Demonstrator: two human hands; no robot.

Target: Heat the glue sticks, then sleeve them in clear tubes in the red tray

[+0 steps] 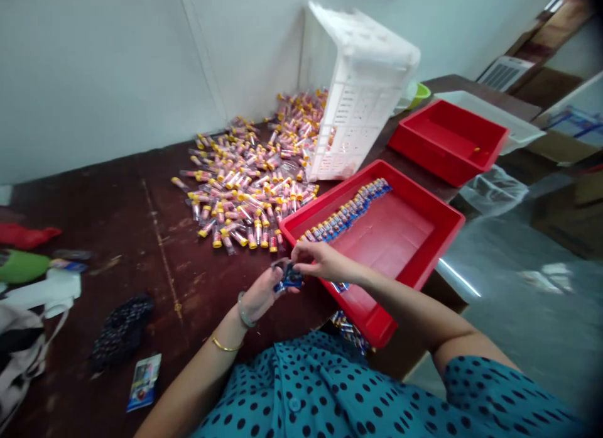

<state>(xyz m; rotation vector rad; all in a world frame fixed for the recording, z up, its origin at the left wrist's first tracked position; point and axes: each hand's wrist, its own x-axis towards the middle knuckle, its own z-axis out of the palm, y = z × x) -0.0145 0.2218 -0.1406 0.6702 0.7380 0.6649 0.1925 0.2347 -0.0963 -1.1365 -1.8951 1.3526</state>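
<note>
My left hand [262,292], with bangles at its wrist, holds a small blue printed packet [288,277] over the table's front part. Fingers of my right hand [321,261] are pinched at the packet's upper right side. Blur hides the packet's details. Just right of my hands, a red tray [400,237] holds a row of small blue-and-gold packs [346,213] along its far left side. Beyond my hands lies a heap of clear tubes with pink contents and yellow caps [254,186].
A white plastic crate [353,98] stands tipped on its side by the heap. Another red bin [447,139] is behind the tray. On the left lie a dark cloth bundle [121,330], a flat blue-and-white packet [144,381] and a green item [21,266]. More packs [351,332] show below the tray.
</note>
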